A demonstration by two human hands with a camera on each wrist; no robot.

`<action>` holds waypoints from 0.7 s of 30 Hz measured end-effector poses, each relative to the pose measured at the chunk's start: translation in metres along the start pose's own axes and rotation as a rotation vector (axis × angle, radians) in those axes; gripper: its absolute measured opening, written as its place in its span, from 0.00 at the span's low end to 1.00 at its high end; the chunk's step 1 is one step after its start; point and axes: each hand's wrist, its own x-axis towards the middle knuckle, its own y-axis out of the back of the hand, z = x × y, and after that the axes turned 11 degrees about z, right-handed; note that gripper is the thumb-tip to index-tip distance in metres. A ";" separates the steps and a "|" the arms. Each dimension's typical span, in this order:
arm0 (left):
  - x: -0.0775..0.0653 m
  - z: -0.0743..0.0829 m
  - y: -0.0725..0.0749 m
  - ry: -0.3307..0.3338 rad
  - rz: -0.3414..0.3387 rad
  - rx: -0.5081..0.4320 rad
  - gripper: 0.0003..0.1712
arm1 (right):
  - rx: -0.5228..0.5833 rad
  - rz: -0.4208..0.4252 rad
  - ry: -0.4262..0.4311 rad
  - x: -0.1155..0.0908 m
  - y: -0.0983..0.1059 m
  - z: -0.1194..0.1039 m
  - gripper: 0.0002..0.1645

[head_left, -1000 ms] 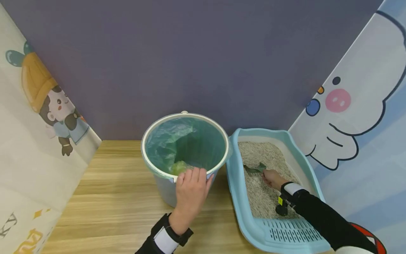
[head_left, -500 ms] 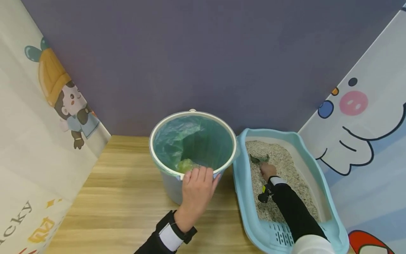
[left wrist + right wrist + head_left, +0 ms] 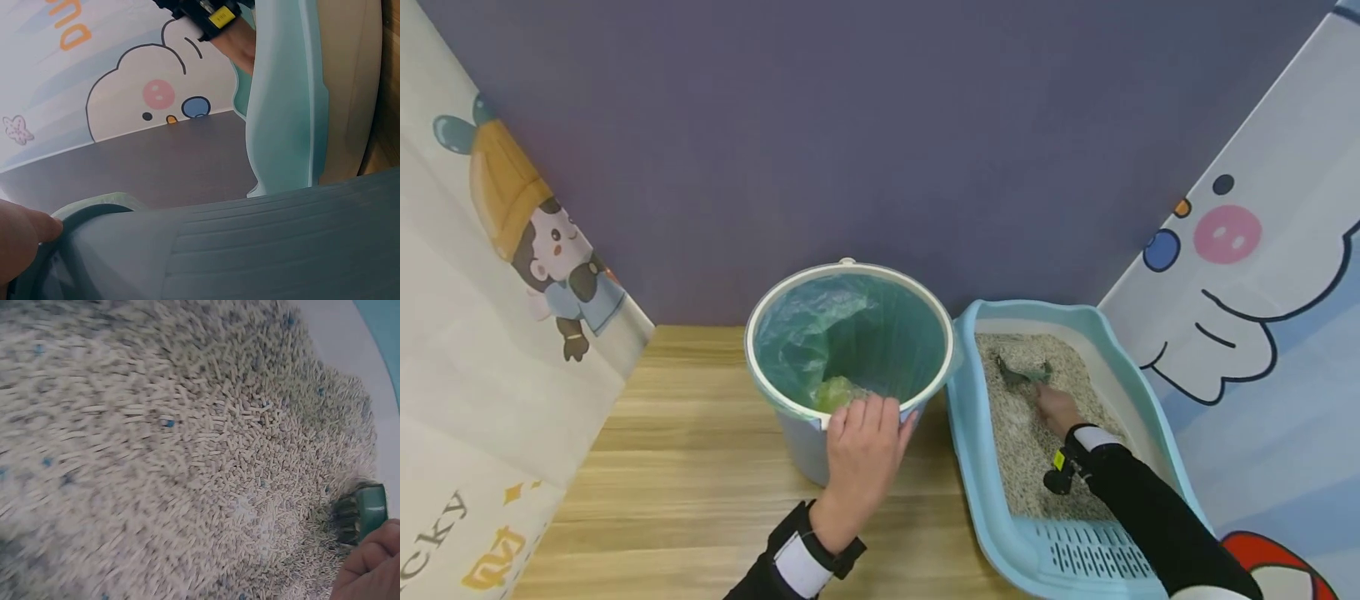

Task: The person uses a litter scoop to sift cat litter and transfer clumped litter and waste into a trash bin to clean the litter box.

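My left hand (image 3: 861, 467) grips the near rim of a round trash bin (image 3: 801, 442), fingers over the edge and thumb along its right side. A green bag lines the bin, and a yellow-green bundle (image 3: 835, 393) lies inside near that hand. In the left wrist view, a fingertip (image 3: 47, 226) rests at the bin's rim. My right hand (image 3: 1058, 408) holds a green litter scoop (image 3: 1025, 377) in the far part of the litter box. The slotted end of the scoop (image 3: 353, 515) meets the pale pellets in the right wrist view.
The light blue litter box (image 3: 966, 450) stands right of the bin, its near end a slotted ledge (image 3: 1097, 557). Pale cat litter (image 3: 1026, 467) with blue bits covers its floor. A dark wall (image 3: 850, 150) rises behind the wooden floor (image 3: 700, 467); printed panels flank both sides.
My right hand swung the scoop toward the far left of the litter, then back a little to the right. The left hand has stayed on the bin's rim. The head view shifted slightly.
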 end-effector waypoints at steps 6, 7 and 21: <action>0.000 0.000 0.000 0.012 -0.014 -0.012 0.20 | 0.085 0.082 0.018 -0.027 0.019 -0.003 0.25; 0.000 0.000 0.000 0.011 -0.016 -0.012 0.20 | 0.125 0.106 0.030 -0.031 0.022 -0.002 0.26; 0.001 -0.001 0.000 0.008 -0.034 -0.005 0.20 | 0.175 0.368 0.090 -0.061 0.048 -0.005 0.32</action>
